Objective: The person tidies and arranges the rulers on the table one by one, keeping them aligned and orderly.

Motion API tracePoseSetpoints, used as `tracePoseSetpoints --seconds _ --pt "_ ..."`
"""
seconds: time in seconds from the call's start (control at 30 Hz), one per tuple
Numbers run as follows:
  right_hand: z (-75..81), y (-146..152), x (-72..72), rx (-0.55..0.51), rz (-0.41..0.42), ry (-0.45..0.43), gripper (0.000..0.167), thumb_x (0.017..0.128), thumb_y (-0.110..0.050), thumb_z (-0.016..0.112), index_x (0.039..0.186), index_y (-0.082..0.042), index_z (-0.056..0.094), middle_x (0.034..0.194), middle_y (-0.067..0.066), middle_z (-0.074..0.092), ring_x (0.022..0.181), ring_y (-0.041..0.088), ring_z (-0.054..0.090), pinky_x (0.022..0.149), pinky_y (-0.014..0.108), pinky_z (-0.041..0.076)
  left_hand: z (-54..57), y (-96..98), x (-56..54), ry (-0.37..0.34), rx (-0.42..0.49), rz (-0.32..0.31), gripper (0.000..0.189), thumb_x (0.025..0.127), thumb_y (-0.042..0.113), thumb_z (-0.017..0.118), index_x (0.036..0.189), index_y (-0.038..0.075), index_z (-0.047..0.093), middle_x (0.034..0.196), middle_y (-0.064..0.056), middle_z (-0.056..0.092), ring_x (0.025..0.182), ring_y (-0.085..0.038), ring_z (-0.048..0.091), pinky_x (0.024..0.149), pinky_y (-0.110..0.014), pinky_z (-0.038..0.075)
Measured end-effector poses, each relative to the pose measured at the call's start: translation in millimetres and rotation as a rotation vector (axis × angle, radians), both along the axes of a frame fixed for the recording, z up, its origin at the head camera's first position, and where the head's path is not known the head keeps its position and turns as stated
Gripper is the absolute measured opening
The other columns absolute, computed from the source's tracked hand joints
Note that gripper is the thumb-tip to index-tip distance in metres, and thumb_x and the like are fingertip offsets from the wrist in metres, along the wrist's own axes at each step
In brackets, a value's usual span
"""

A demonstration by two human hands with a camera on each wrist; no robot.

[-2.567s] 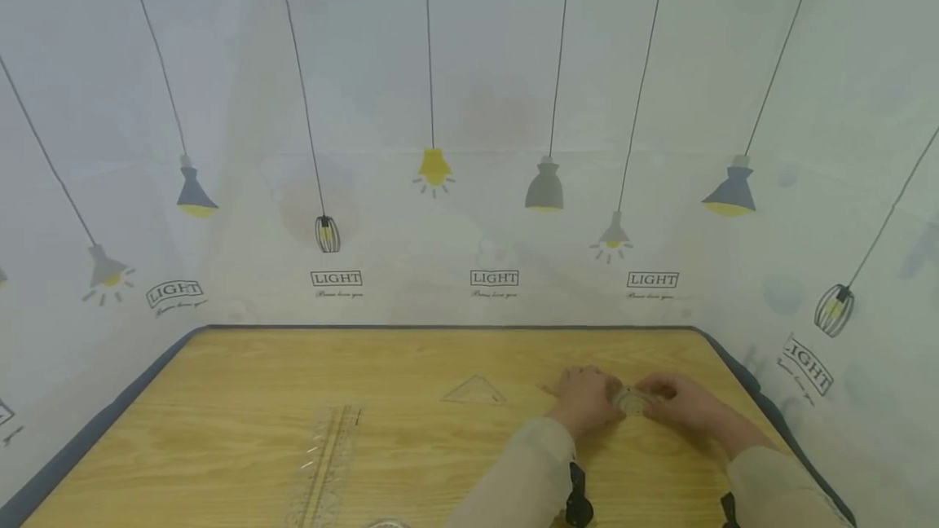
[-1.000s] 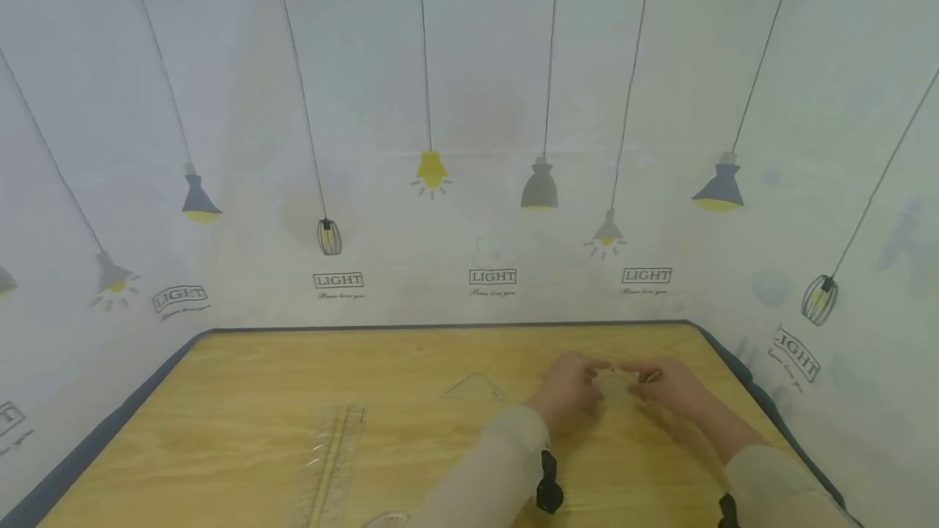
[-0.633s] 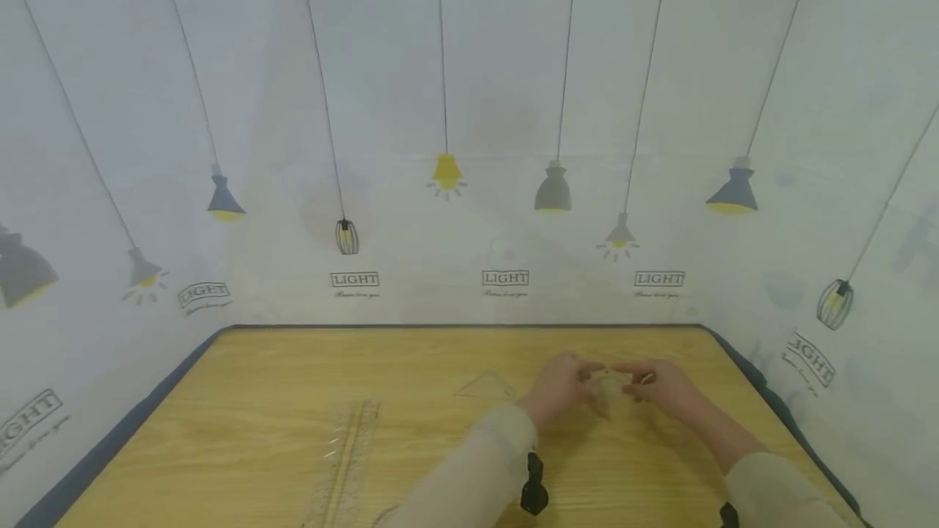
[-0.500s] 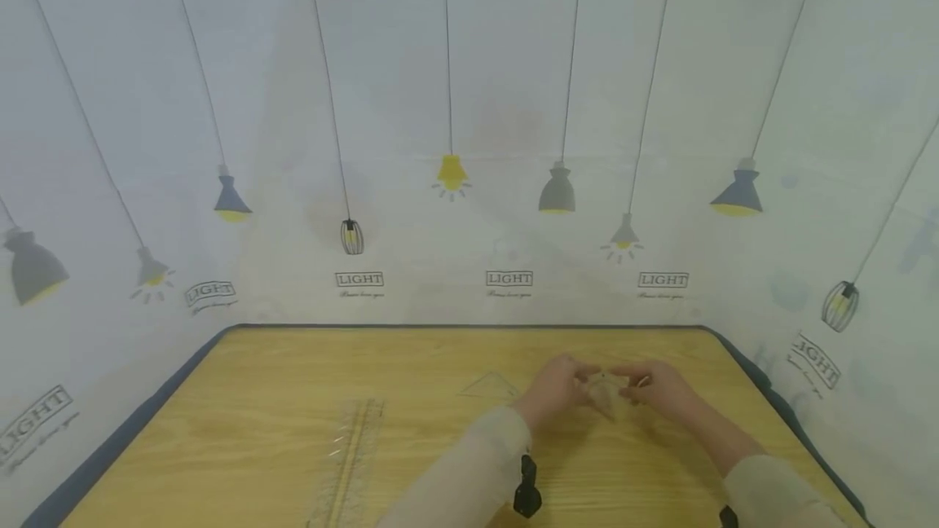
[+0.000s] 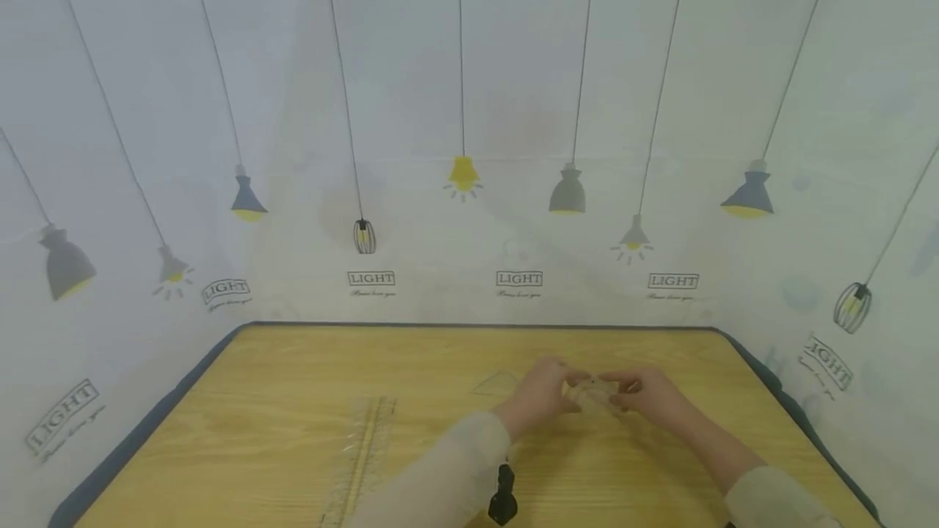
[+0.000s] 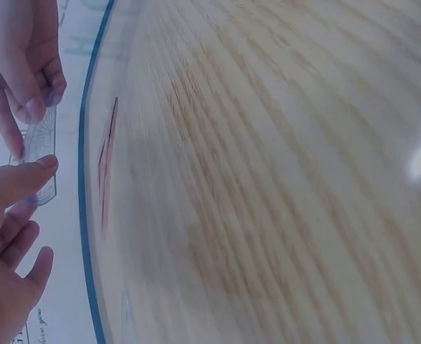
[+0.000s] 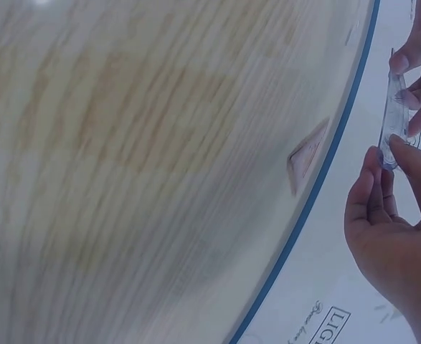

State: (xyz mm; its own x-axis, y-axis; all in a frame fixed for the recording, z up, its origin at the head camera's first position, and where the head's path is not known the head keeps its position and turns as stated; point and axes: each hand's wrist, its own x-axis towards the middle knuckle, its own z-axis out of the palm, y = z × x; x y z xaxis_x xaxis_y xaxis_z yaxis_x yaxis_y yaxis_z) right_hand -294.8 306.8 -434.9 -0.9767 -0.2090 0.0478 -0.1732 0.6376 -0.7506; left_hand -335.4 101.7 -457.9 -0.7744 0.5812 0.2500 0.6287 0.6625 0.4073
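A clear plastic protractor [image 5: 592,388] is held between both hands over the right part of the table. My left hand [image 5: 541,393] pinches one end of it between thumb and fingers. At the other end my right hand [image 5: 649,398] grips it the same way. The left wrist view shows the protractor [image 6: 44,136] nearly edge-on, raised in front of the wall. A triangular set square with reddish lines [image 7: 307,156] lies on the table near the far edge, beyond the hands. Just left of my left hand, a clear set square [image 5: 495,384] lies flat, partly covered.
Clear rulers [image 5: 361,455] lie lengthwise on the wood-grain table [image 5: 242,414], to the left. A dark blue edge [image 5: 411,324] borders the table, and a white wall sheet printed with lamps [image 5: 513,210] rises behind it.
Both hands have moved left with the protractor, closer to the clear set square, and have turned it about. The head view has swung a little to the left.
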Motion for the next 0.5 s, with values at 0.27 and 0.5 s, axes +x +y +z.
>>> tracePoseSetpoints --seconds 0.27,0.5 --pt "-0.4 -21.3 5.8 -0.077 0.082 -0.005 0.039 0.086 -0.004 0.070 0.125 0.000 0.063 0.081 0.006 0.059 0.078 0.024 0.064 0.069 0.041 0.056 10.1 -29.0 12.6 0.004 -0.034 0.008 0.053 0.075 0.022 0.085 0.125 0.022 0.067 0.095 0.009 0.063 0.090 -0.005 0.053 0.082 -0.019 0.045" --pt "1.6 -40.2 11.7 -0.107 0.179 0.018 0.042 0.087 -0.004 0.069 0.127 0.004 0.060 0.080 0.007 0.059 0.078 0.027 0.064 0.072 0.043 0.056 13.4 -54.2 22.0 0.047 -0.042 0.001 0.051 0.073 0.024 0.086 0.122 0.021 0.069 0.090 0.012 0.064 0.090 -0.006 0.051 0.084 -0.020 0.043"
